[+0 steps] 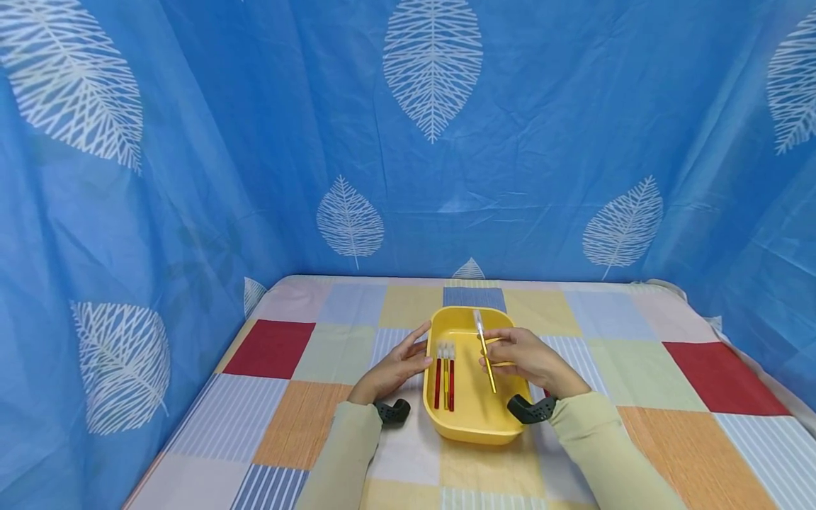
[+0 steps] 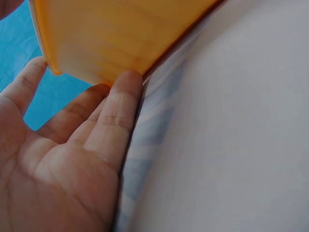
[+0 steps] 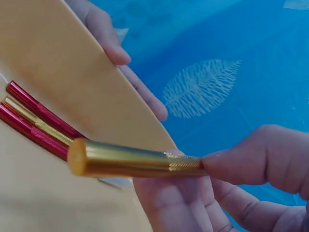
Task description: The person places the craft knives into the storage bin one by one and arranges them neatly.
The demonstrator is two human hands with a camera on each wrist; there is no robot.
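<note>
My right hand [image 1: 529,358] pinches a gold craft knife [image 1: 487,361] with a clear cap, its capped end tilted up above the yellow tray [image 1: 474,418]. In the right wrist view the thumb and fingers hold the knife's knurled part [image 3: 181,162]. My left hand [image 1: 394,367] lies against the tray's left side, fingers extended; in the left wrist view the fingertips touch the tray wall [image 2: 111,43]. Inside the tray at left, a red craft knife [image 1: 438,382], a gold one [image 1: 446,386] and another red one [image 1: 452,386] lie side by side, clear-capped ends pointing away.
A patchwork cloth [image 1: 319,418] covers the table. Something small and red [image 1: 546,392] shows beside the tray's right side, mostly hidden by the right wrist. Blue curtains [image 1: 529,142] with white leaf prints enclose the table at the back and sides.
</note>
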